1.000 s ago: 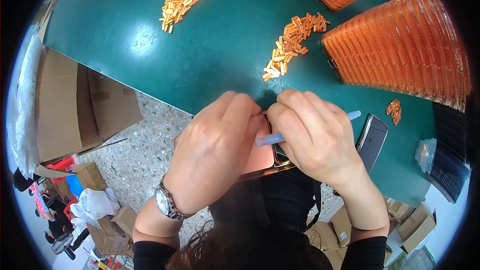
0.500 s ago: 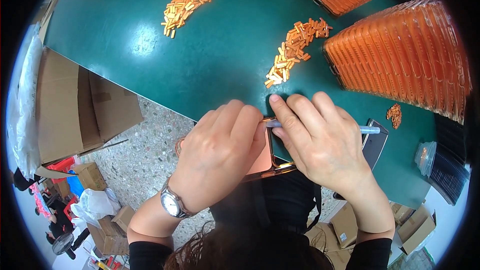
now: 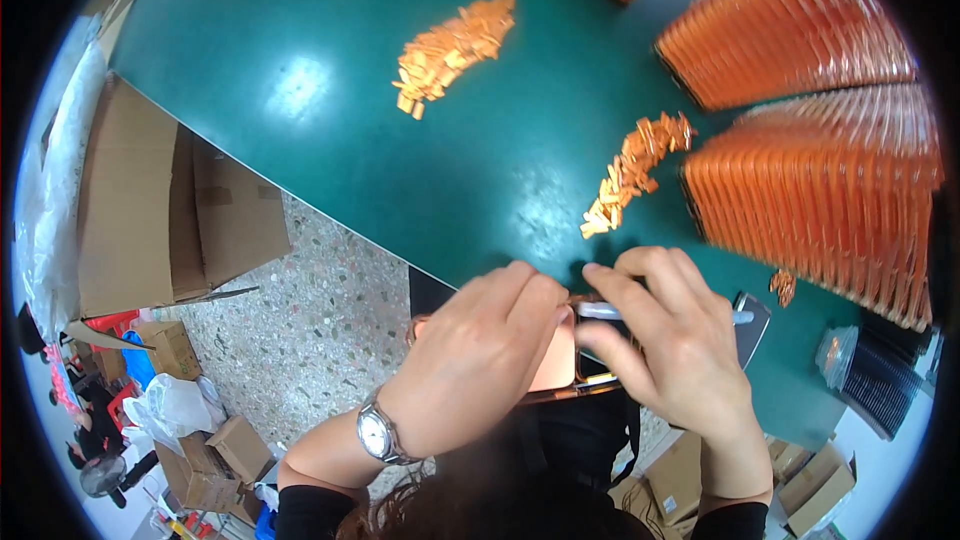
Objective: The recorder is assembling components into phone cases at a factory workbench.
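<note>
Green tabletop borders the near work. Left hand, fingers pressed together, holds a copper-coloured case beside the tabletop's near edge. Right hand: thumb and index now part wider than half a second earlier, a pen-like tool between; whether other fingers clasp it is unclear. Pressure on the case appears eased. Farther: orange pieces, orange stacks right, cardboard box left.

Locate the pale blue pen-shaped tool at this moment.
In the head view, the pale blue pen-shaped tool is right of centre in the right hand, one end near the gold-rimmed case, the other beside the dark smartphone.
</note>
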### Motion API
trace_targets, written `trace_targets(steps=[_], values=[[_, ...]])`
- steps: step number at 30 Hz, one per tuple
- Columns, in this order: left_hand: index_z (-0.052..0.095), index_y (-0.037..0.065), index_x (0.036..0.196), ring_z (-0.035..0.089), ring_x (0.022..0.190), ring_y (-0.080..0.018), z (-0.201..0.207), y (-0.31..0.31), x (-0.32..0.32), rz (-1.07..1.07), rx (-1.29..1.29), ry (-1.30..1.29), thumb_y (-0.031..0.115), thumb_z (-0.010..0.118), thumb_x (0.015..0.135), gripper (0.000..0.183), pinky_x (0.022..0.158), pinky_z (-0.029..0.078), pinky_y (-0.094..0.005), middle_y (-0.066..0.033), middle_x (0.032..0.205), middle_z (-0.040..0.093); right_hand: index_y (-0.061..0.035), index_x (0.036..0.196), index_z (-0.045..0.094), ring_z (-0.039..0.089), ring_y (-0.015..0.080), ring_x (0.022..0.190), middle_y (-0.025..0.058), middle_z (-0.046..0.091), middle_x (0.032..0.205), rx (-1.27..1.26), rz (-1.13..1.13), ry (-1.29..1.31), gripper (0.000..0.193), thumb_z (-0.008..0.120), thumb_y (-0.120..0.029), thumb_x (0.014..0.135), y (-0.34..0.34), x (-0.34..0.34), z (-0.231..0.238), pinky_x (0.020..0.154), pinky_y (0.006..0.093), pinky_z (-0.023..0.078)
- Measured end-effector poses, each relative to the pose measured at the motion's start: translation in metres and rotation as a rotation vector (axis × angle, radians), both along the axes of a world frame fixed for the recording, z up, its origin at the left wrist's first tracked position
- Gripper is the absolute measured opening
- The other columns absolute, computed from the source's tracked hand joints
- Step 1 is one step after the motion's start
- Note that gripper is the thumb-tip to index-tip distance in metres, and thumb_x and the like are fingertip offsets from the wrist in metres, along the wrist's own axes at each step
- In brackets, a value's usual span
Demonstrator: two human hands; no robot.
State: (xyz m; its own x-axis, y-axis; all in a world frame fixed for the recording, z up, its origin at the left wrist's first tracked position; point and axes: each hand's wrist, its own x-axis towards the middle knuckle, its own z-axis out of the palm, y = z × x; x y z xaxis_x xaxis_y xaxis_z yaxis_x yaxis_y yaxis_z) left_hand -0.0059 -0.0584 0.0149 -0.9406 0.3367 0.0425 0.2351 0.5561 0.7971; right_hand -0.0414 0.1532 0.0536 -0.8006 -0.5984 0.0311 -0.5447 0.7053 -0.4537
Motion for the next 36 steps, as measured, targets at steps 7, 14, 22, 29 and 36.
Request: trace_targets(steps=[7,14,22,29,36], values=[[0.059,-0.002,0.105,0.065,0.092,-0.0315,-0.007,-0.013,0.001,-0.057,-0.045,0.152,0.004,0.063,0.086,0.02,0.086,0.054,-0.0412,-0.0141,0.098,0.058,-0.0042,0.122,0.077,0.068,0.0292,0.084,0.0117,0.066,0.098,-0.248,-0.025,-0.029,0.036,0.074,0.003,0.087,-0.067,-0.068,-0.01,0.073,0.0378,0.056],[0.067,-0.001,0.115,0.067,0.088,-0.0323,-0.011,-0.016,0.001,-0.031,0.046,0.113,0.002,0.064,0.089,0.026,0.081,0.056,-0.0416,-0.0136,0.097,0.063,-0.0087,0.119,0.077,0.068,0.0265,0.088,0.0067,0.063,0.095,-0.002,0.164,0.343,0.042,0.073,0.006,0.08,-0.106,-0.099,-0.046,0.071,0.0421,0.058],[0.066,-0.002,0.12,0.068,0.097,-0.0343,-0.004,-0.026,-0.001,-0.112,0.076,-0.022,-0.001,0.063,0.089,0.031,0.087,0.056,-0.0417,-0.0159,0.106,0.065,-0.0015,0.099,0.067,0.065,0.038,0.091,0.0138,0.064,0.096,-0.047,0.081,0.038,0.01,0.069,-0.002,0.089,-0.103,-0.101,-0.032,0.08,0.0469,0.052],[0.069,0.001,0.125,0.069,0.097,-0.0377,-0.004,-0.025,0.002,-0.034,0.171,-0.128,-0.008,0.062,0.089,0.039,0.086,0.058,-0.041,-0.0153,0.109,0.066,0.0008,0.097,0.063,0.064,0.0409,0.091,0.0185,0.064,0.096,-0.038,0.066,0.054,0.008,0.068,-0.003,0.091,-0.092,-0.096,-0.033,0.08,0.0489,0.051],[0.069,0.011,0.118,0.069,0.079,-0.0335,0.012,-0.018,-0.003,-0.027,-0.068,-0.033,0.005,0.066,0.091,0.028,0.07,0.057,-0.0433,-0.0123,0.086,0.058,0.0001,0.097,0.062,0.062,0.0297,0.081,0.0124,0.061,0.092,-0.25,0.078,0.044,0.016,0.07,0.005,0.085,-0.025,-0.035,0.007,0.071,0.0374,0.05]])
